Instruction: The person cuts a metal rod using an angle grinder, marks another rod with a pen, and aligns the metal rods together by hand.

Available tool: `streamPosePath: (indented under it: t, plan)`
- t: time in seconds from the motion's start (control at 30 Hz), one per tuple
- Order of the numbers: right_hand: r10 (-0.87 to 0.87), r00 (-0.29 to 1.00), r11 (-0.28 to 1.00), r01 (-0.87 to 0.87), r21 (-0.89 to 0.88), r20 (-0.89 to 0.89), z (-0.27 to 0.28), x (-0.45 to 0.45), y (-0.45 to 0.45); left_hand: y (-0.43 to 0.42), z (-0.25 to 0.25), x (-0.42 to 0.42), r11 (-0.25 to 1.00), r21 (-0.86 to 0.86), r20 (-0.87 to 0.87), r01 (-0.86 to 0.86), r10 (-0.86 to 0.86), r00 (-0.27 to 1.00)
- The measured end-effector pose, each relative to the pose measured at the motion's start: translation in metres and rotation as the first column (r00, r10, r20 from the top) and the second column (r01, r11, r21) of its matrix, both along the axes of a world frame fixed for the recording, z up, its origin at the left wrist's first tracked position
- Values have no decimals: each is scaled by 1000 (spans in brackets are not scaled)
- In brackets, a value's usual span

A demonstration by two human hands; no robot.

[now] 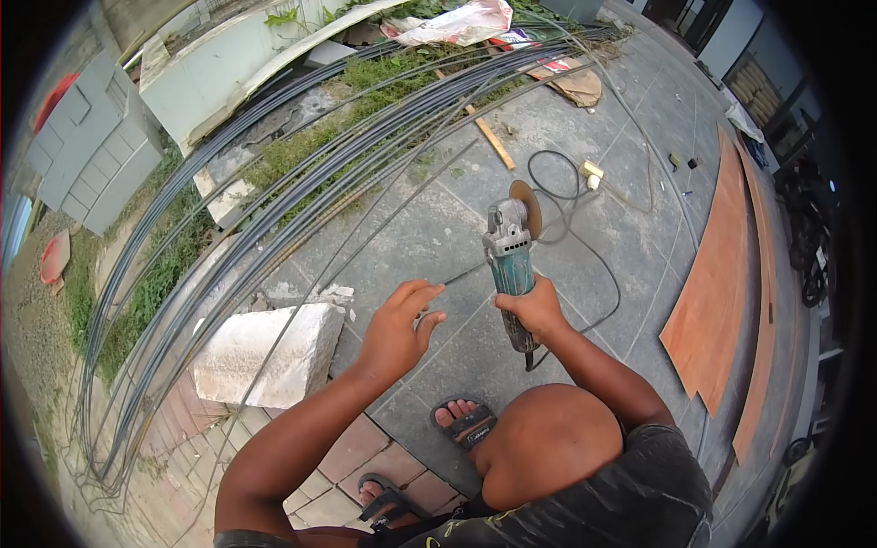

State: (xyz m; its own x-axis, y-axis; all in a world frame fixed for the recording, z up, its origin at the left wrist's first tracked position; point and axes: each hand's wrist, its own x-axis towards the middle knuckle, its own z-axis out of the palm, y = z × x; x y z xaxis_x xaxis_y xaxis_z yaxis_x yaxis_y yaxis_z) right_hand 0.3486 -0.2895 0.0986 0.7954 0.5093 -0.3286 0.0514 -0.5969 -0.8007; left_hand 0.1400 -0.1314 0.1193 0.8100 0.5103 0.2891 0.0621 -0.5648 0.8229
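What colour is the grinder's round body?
The grinder's tube-shaped body is teal, seen best in the head view.

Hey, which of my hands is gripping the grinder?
Your right hand, wrapped around the grinder; your left hand is apart from it, nearer the white block.

Your right hand [541,310] covers part of the handle of the grinder [512,265], its fingers mostly curled out of sight. You can't tell whether your left hand [395,336] touches the thin dark bar [468,273], whose near end hides behind the fingertips. Your bare knee [562,438] blocks the heel of 1 sandal [473,426]. The bottom edge cuts off your dark shirt [594,493]; the top edge clips the white sack [461,24].
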Motion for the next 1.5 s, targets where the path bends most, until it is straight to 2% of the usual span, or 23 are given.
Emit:
streamPosePath:
  t: [0.03,0.07,0.13,0.17,0.23,0.33,0.47,0.53,0.73,0.77,0.83,0.9,0.93,0.97,1.0,1.03,1.1,1.23,1.3,1.5]
  plan:
    - [26,999,999,-25,34,-37,-5,-6,3,-6,2,20,995,-83,64,-49,55,996]
    - [65,992,995,-57,77,-112,4,-15,5,-12,-1,35,995,-84,51,-53,58,997]
    - [99,986,993,-90,72,-135,14,-25,8,-18,-12,56,979,-37,198,-199,202,959]
    - [133,980,990,-123,70,-147,16,-28,8,-20,-16,59,980,-35,186,-194,197,963]
    - [144,972,987,-127,100,-188,15,-29,8,-21,-19,62,956,-11,253,-293,286,924]
    - [179,964,982,-164,92,-196,13,-28,8,-18,-12,62,948,86,252,-306,277,927]
    - [205,961,978,-193,80,-184,13,-26,9,-10,-22,66,966,71,296,-250,219,930]
    - [215,963,976,-205,75,-160,15,-25,9,-4,-25,67,971,122,305,-205,159,939]
    - [212,962,977,-208,43,-174,10,-20,6,-3,-24,70,965,161,254,-205,160,954]
    - [199,971,980,-197,30,-134,9,-19,6,-8,-23,69,969,156,260,-190,146,954]
    - [170,982,986,-169,11,-88,2,-10,1,-22,-23,60,966,-76,105,-246,254,962]
    - [141,984,976,-120,-182,112,-10,5,-7,-34,-40,47,972,-96,63,-216,223,973]
    - [129,985,977,-106,-186,118,-13,13,-11,-38,-51,40,972,-111,16,-207,210,978]
    - [101,970,958,-35,-283,221,-15,20,-17,-43,-63,34,974,-116,22,-194,198,980]
    - [85,942,928,43,-369,325,-18,28,-23,-47,-76,30,966,-165,-43,-197,193,980]
    - [78,940,927,55,-371,332,-23,35,-31,-52,-86,27,955,-212,-108,-205,186,977]
    - [21,900,873,195,-447,435,-36,50,-47,-61,-102,21,958,-218,-141,-188,160,977]
    - [-16,859,827,299,-477,511,-64,77,-86,-76,-116,16,942,-287,-225,-174,110,968]
    - [-10,779,827,358,-433,626,-75,86,-106,-81,-118,15,941,-289,-217,-174,112,970]
    - [-89,773,724,483,-492,628,-82,103,-130,-82,-123,13,888,-405,-239,-219,128,963]
